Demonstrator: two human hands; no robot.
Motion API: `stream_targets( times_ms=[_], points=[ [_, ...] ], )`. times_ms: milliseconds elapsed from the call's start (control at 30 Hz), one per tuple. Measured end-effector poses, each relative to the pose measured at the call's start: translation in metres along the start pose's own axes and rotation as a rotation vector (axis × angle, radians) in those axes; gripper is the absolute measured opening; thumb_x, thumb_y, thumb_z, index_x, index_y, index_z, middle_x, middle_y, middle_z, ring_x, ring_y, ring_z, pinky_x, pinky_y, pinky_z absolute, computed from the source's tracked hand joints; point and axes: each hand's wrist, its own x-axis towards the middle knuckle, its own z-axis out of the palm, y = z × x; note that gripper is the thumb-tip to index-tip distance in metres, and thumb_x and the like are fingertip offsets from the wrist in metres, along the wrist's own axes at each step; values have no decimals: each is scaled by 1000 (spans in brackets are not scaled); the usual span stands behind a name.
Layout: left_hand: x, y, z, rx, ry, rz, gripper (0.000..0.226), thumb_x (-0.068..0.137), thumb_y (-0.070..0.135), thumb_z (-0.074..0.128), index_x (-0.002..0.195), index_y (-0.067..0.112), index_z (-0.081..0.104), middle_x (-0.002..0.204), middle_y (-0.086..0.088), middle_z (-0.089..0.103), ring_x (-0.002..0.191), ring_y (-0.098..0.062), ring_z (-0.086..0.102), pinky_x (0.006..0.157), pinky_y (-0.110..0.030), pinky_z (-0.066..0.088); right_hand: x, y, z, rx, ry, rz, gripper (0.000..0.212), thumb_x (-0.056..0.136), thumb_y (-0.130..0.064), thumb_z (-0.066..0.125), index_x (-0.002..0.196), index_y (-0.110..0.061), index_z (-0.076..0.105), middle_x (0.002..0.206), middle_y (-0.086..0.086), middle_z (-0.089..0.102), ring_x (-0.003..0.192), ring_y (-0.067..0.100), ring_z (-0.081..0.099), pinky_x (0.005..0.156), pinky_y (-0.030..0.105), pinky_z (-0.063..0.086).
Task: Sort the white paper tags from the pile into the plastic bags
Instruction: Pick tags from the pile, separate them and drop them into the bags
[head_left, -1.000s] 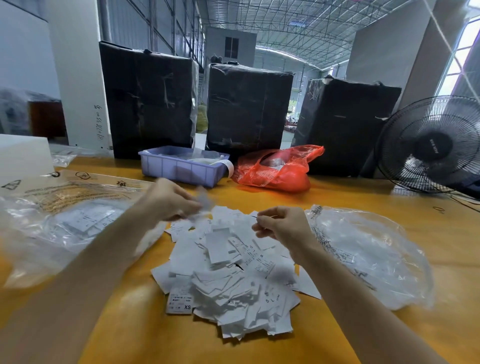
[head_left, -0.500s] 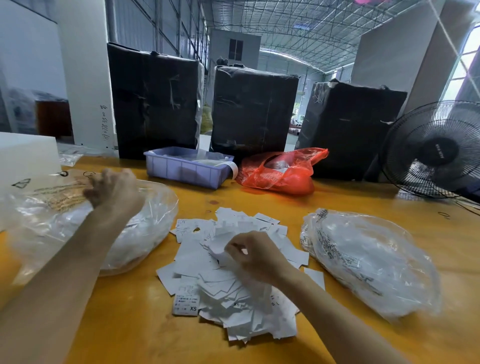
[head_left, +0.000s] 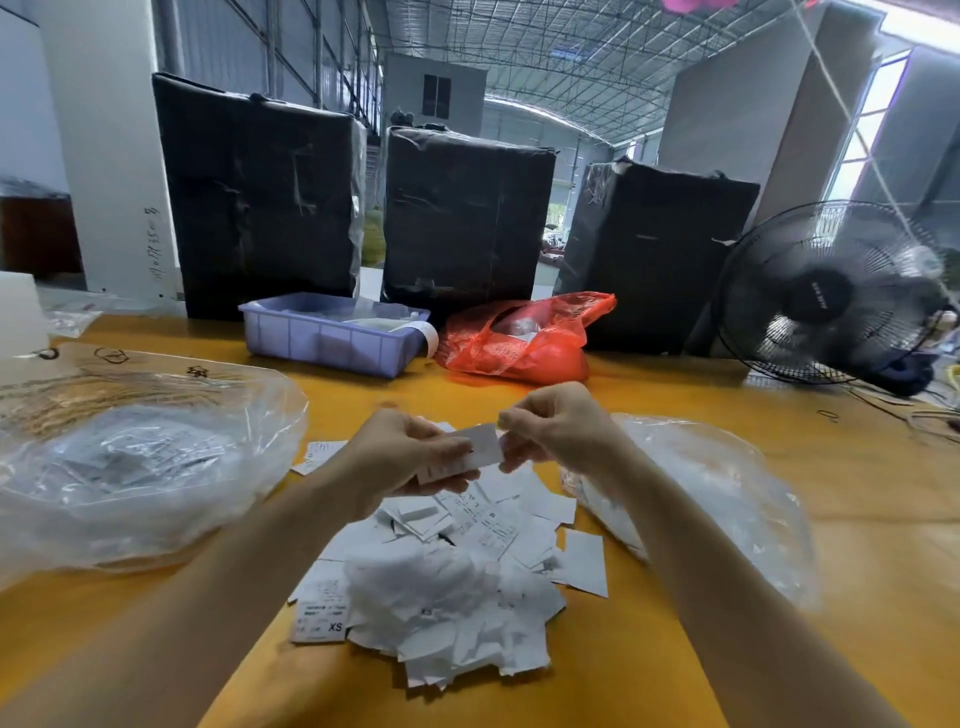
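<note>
Midway, roughly. Both hands, left hand (head_left: 402, 452) and right hand (head_left: 558, 428), pinch one tag (head_left: 480, 444) above the pile (head_left: 447, 587) at table centre. Left bag (head_left: 140, 462) and right bag (head_left: 701, 493) each hold tags; many remain unsorted.

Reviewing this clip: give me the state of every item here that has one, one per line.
left hand: holds tags, fingers curled
right hand: pinches a tag's edge
held tag: lifted above the pile, between both hands
tag pile: loose heap on the table
left plastic bag: lying, holding tags
right plastic bag: lying, holding tags
red bag: crumpled, something inside
fan: blades blurred
</note>
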Motion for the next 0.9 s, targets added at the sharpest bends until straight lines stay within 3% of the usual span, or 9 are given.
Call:
stream_targets(
  times_ms=[133, 200, 267, 333, 433, 533, 600, 800, 900],
  points=[
    [0, -2, 6, -17, -4, -54, 11, 86, -5, 61, 92, 2, 67, 87, -17, 73, 70, -18, 72, 59, -21, 57, 8, 31, -73, -605, 255, 172, 15, 90, -6, 58, 80, 0, 67, 69, 8, 71, 63, 17, 70, 70, 35, 59],
    [0, -4, 6, -26, 26, -74, 21, 83, -15, 58, 95, 1, 65, 92, -22, 70, 68, -19, 72, 60, -21, 57, 2, 55, -97, -850, 202, 349, 11, 86, -10, 66, 83, 1, 67, 73, 8, 69, 70, 19, 68, 77, 36, 58],
    [2, -6, 8, -33, 68, -82, 25, 83, -18, 55, 95, 2, 64, 92, -21, 66, 61, -18, 70, 58, -21, 58, -5, 74, -102, -921, 28, 508, 28, 80, -29, 75, 71, -8, 59, 68, 2, 59, 67, 16, 57, 75, 28, 53],
    [3, -9, 7, -17, 116, -87, 26, 82, -18, 56, 97, 3, 63, 89, -18, 63, 57, -18, 67, 56, -21, 58, -9, 86, -97, -865, -44, 551, 36, 73, -39, 78, 71, -9, 59, 69, 1, 57, 68, 16, 53, 73, 28, 49],
    [4, -12, 4, 39, 174, -75, 29, 83, -18, 57, 100, 4, 63, 90, -16, 59, 59, -22, 63, 50, -19, 55, -4, 96, -95, -731, 104, 455, 31, 70, -27, 83, 88, -3, 73, 86, 8, 72, 81, 21, 66, 79, 33, 54],
    [6, -13, 0, 41, 225, -53, 28, 78, -17, 64, 92, 7, 61, 86, -17, 63, 58, -22, 65, 46, -19, 54, -3, 99, -99, -619, 234, 417, 14, 73, -19, 80, 73, -7, 75, 64, 2, 69, 58, 11, 63, 59, 25, 54],
    [8, -13, -1, 35, 257, -27, 28, 73, -14, 71, 87, 8, 59, 78, -16, 67, 57, -20, 66, 47, -19, 53, -2, 100, -104, -571, 267, 416, 18, 79, -19, 76, 64, -10, 71, 52, -2, 63, 48, 8, 57, 51, 21, 47],
    [9, -13, 0, -12, 262, 74, 4, 79, 2, 72, 79, 6, 70, 65, -7, 62, 59, -19, 48, 57, -24, 42, -4, 87, -111, -326, 329, 356, 7, 76, -3, 71, 77, 3, 73, 77, 14, 69, 68, 18, 62, 73, 34, 57],
    [8, -10, 4, -47, 251, 82, 8, 83, 13, 70, 84, 5, 70, 70, -8, 63, 63, -19, 46, 60, -24, 41, -8, 71, -114, -188, 362, 284, 2, 72, 3, 72, 72, 5, 71, 76, 19, 71, 67, 21, 66, 66, 31, 58]
  ],
)
